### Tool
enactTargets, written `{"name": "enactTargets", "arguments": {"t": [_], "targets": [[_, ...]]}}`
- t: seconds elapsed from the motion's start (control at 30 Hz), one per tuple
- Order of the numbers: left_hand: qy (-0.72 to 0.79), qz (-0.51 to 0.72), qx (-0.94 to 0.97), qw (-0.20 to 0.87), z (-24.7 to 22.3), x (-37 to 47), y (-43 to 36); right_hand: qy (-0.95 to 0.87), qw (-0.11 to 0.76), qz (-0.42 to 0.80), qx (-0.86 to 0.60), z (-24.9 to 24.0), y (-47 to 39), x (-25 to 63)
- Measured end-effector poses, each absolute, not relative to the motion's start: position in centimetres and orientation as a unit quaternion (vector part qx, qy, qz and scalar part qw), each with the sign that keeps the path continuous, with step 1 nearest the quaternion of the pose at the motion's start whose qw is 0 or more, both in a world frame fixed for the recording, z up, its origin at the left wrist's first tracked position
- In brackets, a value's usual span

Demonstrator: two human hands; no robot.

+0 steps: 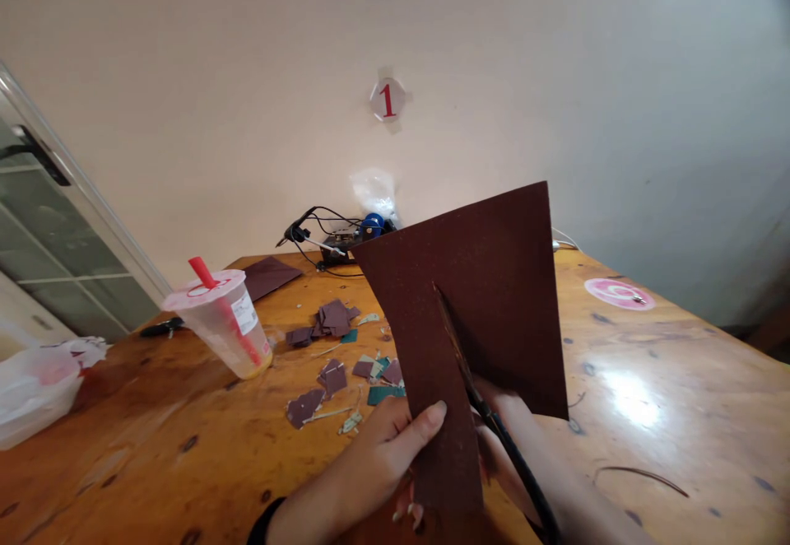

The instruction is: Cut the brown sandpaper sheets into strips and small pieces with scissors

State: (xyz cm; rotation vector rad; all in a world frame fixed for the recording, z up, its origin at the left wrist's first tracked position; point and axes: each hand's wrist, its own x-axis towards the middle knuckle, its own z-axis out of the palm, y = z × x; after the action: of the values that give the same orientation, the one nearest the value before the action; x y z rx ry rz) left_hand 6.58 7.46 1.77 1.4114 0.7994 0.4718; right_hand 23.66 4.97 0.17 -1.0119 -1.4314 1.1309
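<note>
A stiff dark brown sheet (494, 257) is held up in front of me, with a long cut running up from its lower edge. My left hand (395, 438) pinches the strip left of the cut, thumb on the near face and fingers behind. Black-handled scissors (485, 410) stand in the cut, their blades pointing up and left. Around them is my right hand (503, 438), partly hidden by the sheet and the handle. Small brown cut pieces (333, 319) lie in a pile left of the sheet, near green and beige scraps (386, 395).
On the left stands a plastic cup (216, 323) with a red straw, near a white plastic bag (40, 384). Another brown sheet (268, 276) lies behind the cup. Cables and a black device (339, 244) sit by the wall. A pink round sticker (619, 293) is at right.
</note>
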Motion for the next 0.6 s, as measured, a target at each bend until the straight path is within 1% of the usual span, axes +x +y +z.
{"name": "enactTargets", "arguments": {"t": [0.13,0.27,0.37,0.6], "targets": [[0.377,0.220,0.635,0.637,2.4,6.6,7.1,-0.609,0.491,0.383,-0.491,0.1,5.0,24.0],[0.384,0.223,0.636,0.632,2.9,6.7,7.0,-0.631,0.448,0.336,-0.536,0.3,5.0,24.3],[0.379,0.225,0.639,0.631,3.0,6.8,7.1,-0.648,0.428,0.329,-0.538,0.4,5.1,24.5],[0.374,0.234,0.641,0.629,4.0,6.8,6.9,-0.626,0.462,0.372,-0.506,-0.3,5.3,25.0]]}}
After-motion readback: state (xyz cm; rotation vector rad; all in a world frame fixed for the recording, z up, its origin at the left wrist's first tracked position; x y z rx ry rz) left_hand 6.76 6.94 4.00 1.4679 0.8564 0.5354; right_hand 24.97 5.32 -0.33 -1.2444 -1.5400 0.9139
